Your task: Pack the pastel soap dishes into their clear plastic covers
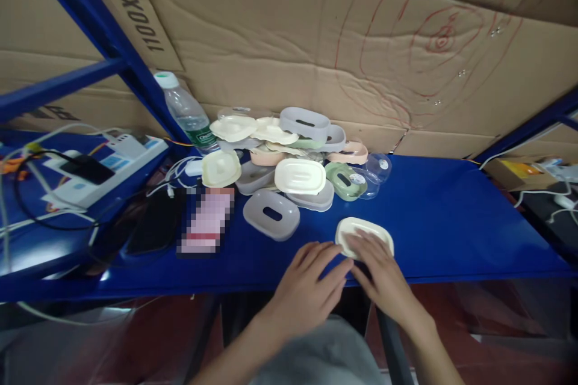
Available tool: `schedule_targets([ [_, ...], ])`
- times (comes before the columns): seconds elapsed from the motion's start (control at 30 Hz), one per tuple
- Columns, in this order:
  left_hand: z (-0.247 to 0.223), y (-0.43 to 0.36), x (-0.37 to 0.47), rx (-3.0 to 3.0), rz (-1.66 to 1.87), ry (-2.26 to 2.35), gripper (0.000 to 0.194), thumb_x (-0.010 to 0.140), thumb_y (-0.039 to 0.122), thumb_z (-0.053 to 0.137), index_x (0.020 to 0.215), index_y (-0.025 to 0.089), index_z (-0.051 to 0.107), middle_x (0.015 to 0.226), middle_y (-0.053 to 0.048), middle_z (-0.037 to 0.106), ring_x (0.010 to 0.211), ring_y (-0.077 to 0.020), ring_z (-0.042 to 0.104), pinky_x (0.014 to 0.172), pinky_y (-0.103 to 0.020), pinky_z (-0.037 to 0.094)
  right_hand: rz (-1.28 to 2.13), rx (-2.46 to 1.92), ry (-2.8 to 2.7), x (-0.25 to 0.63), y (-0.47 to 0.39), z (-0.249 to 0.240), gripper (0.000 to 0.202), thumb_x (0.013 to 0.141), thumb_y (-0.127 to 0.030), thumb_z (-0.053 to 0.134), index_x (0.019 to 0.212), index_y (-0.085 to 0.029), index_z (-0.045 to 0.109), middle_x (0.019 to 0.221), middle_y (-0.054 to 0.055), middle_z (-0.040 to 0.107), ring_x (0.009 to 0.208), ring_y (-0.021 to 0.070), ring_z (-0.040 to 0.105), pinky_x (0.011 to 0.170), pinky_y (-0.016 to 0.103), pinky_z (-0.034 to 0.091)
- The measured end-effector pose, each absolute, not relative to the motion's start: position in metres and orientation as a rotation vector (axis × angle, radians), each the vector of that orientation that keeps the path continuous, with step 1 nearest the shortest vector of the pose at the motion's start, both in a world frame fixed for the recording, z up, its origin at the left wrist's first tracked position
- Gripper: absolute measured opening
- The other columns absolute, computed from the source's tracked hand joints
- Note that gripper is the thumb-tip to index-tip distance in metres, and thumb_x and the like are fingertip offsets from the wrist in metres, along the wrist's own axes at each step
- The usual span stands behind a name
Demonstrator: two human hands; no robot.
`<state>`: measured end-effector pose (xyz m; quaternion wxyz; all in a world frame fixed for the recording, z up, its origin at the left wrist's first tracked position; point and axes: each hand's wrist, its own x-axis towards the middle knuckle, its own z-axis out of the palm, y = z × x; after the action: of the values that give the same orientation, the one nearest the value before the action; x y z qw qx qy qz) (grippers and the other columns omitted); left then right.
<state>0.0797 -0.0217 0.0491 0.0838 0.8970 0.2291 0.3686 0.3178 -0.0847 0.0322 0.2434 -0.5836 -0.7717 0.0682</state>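
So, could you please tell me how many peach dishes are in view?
2: the left peach dish, partly under cream pieces in the pile, and the right peach dish, behind the green dish. More may be hidden.

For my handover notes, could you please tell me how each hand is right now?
Left hand: open, fingertips by the cream dish; contact unclear.
Right hand: open, fingers over the same dish.

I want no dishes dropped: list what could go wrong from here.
The cream oval plastic dish under the right hand lies near the blue table's front edge; a push might send it off. The grey oval plastic dish high on the jumbled heap might slide if bumped.
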Motion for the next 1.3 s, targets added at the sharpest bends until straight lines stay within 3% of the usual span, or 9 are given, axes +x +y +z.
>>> schedule_targets([
  [0.27, 0.042, -0.021, 0.066, 2.724, 0.737, 0.731, 0.056, 0.102, 0.031, 0.068, 0.154, 0.018, 0.051, 0.156, -0.018, 0.057, 0.145, -0.0330, 0.054, 0.117, -0.055, 0.052, 0.076, -1.555, -1.893, 0.310, -0.077, 0.025, 0.047, 0.107, -0.027, 0.056, 0.154, -0.033, 0.053, 0.156, 0.010, 0.059, 0.146, 0.0298, 0.055, 0.121, 0.061, 0.046],
  [0.4, 0.034, -0.031, 0.039, 2.724, 0.674, 0.824, 0.040, 0.100, 0.018, 0.066, 0.140, 0.019, 0.063, 0.148, -0.014, 0.065, 0.144, -0.0287, 0.057, 0.125, -0.053, 0.045, 0.144, -1.553, -1.977, 0.313, -0.080, 0.019, 0.046, 0.107, -0.033, 0.059, 0.153, -0.032, 0.055, 0.156, 0.010, 0.060, 0.146, 0.0322, 0.055, 0.118, 0.060, 0.048],
  [0.57, 0.028, -0.039, 0.010, 2.668, 0.781, 1.023, 0.027, 0.105, 0.018, 0.057, 0.128, 0.026, 0.069, 0.149, -0.005, 0.068, 0.147, -0.0256, 0.055, 0.137, -0.060, 0.003, 0.179, -1.378, -2.244, 0.281, -0.073, 0.033, 0.049, 0.106, -0.029, 0.059, 0.155, -0.030, 0.053, 0.159, 0.009, 0.059, 0.149, 0.0322, 0.051, 0.120, 0.060, 0.046],
  [0.63, 0.028, -0.040, -0.002, 2.660, 0.775, 1.077, 0.027, 0.105, 0.019, 0.059, 0.127, 0.028, 0.070, 0.149, -0.002, 0.069, 0.148, -0.0277, 0.053, 0.135, -0.063, -0.006, 0.180, -1.322, -2.261, 0.260, -0.060, 0.047, 0.049, 0.107, -0.020, 0.053, 0.155, -0.029, 0.053, 0.155, 0.007, 0.063, 0.148, 0.0294, 0.053, 0.120, 0.057, 0.046],
  [0.73, 0.027, -0.042, -0.020, 2.666, 0.692, 1.038, 0.029, 0.104, 0.017, 0.059, 0.130, 0.026, 0.069, 0.150, -0.004, 0.068, 0.147, -0.0274, 0.055, 0.136, -0.061, 0.009, 0.132, -1.276, -2.271, 0.223, -0.031, 0.066, 0.049, 0.108, -0.018, 0.048, 0.156, -0.028, 0.053, 0.148, 0.007, 0.068, 0.143, 0.0277, 0.057, 0.121, 0.054, 0.044],
  [0.87, 0.021, -0.046, -0.043, 2.620, 0.669, 1.038, 0.040, 0.104, 0.023, 0.063, 0.144, 0.025, 0.060, 0.148, -0.010, 0.068, 0.142, -0.0267, 0.060, 0.129, -0.056, 0.039, 0.011, -1.323, -2.264, 0.187, 0.003, 0.067, 0.042, 0.109, -0.035, 0.055, 0.149, -0.020, 0.060, 0.141, 0.012, 0.072, 0.136, 0.0327, 0.061, 0.112, 0.054, 0.049],
  [0.97, 0.017, -0.050, -0.057, 2.514, 0.777, 1.146, 0.056, 0.101, 0.029, 0.071, 0.153, 0.025, 0.051, 0.154, -0.015, 0.060, 0.145, -0.0295, 0.058, 0.121, -0.052, 0.050, -0.015, -1.333, -2.249, 0.188, 0.007, 0.053, 0.028, 0.108, -0.026, 0.058, 0.132, -0.019, 0.071, 0.127, 0.010, 0.078, 0.123, 0.0304, 0.068, 0.099, 0.048, 0.055],
  [1.13, 0.014, -0.047, -0.063, 2.419, 0.772, 1.195, 0.080, 0.095, 0.032, 0.079, 0.163, 0.034, 0.036, 0.164, -0.017, 0.046, 0.145, -0.0335, 0.058, 0.107, -0.047, 0.062, 0.126, -1.310, -2.106, 0.233, -0.026, 0.040, 0.030, 0.105, -0.014, 0.058, 0.130, -0.025, 0.070, 0.124, 0.007, 0.078, 0.124, 0.0270, 0.068, 0.106, 0.047, 0.056],
  [1.3, 0.009, -0.028, -0.042, 2.414, 0.811, 1.052, 0.104, 0.089, 0.037, 0.085, 0.170, 0.037, 0.020, 0.173, -0.020, 0.031, 0.154, -0.0380, 0.047, 0.110, -0.051, 0.061, 0.302, -1.311, -1.963, 0.269, -0.071, 0.044, 0.036, 0.103, -0.009, 0.058, 0.133, -0.028, 0.065, 0.124, 0.008, 0.074, 0.129, 0.0271, 0.066, 0.109, 0.050, 0.058],
])
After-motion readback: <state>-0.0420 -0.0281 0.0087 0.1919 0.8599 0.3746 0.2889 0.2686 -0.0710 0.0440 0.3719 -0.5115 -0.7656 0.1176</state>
